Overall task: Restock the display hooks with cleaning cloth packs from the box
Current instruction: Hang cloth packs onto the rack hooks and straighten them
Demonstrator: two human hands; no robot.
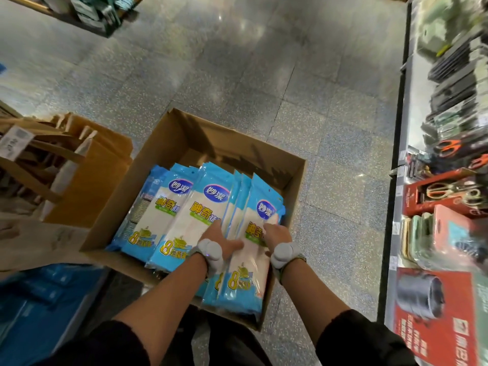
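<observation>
An open cardboard box (pixel 169 143) sits on the floor below me, holding several blue-and-white cleaning cloth packs (pixel 182 215) stood on edge. Both my hands reach in at the near right end. My left hand (pixel 221 239) has its fingers pushed between the packs, thumb across a white pack face. My right hand (pixel 274 231) grips the rightmost bundle of packs (pixel 245 276) from the right side, fingers hidden behind it. No display hooks are clear in view.
Brown paper bags (pixel 66 159) stand left of the box. Blue cartons (pixel 39 299) lie at the lower left. A shelf unit (pixel 449 207) with scissors and red packaged goods runs along the right. Speckled tiled floor (pixel 237 62) stretches ahead.
</observation>
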